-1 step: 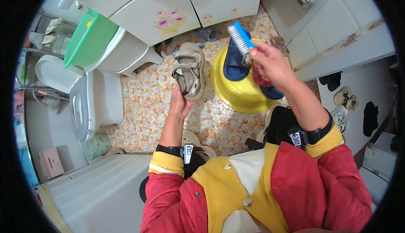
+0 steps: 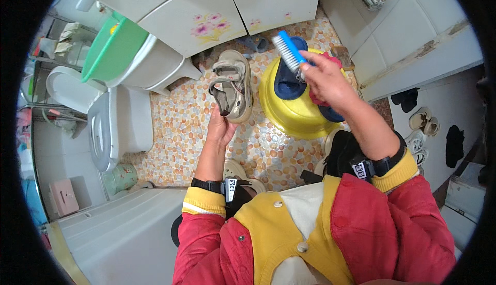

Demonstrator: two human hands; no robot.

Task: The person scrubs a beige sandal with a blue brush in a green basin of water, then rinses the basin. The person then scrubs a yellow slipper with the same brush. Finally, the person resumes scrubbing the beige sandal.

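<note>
The floor point(image 2: 170, 148) carries a glossy pattern of orange, grey and cream pebbles; a white cabinet point(image 2: 181, 9) with pink painted flowers stands beyond it. My two hands are apart, and each is closed on one item.

My left forearm extends straight ahead. The left hand point(image 2: 221, 129) grips the near end of a beige sandal point(image 2: 238, 86), some fingers hidden beneath it. The sandal is held above the floor, left of a yellow basin point(image 2: 276, 115).

My right forearm angles forward and inward. The right hand point(image 2: 328, 81) clasps the lower end of a scrub brush point(image 2: 289, 51), above the basin and well apart from the sandal.

The sandal has broad straps, a dark lining and a thick, rounded sole. The brush has a smooth blue back and dense white bristles. The basin is round and glossy; a dark blue slipper point(image 2: 289, 90) lies on it.

Sandal orientation: long axis running away from me, toe end apparently far, sole edge to the right. Brush orientation: long axis slanting forward and left from my grip, bristles facing left.
</note>
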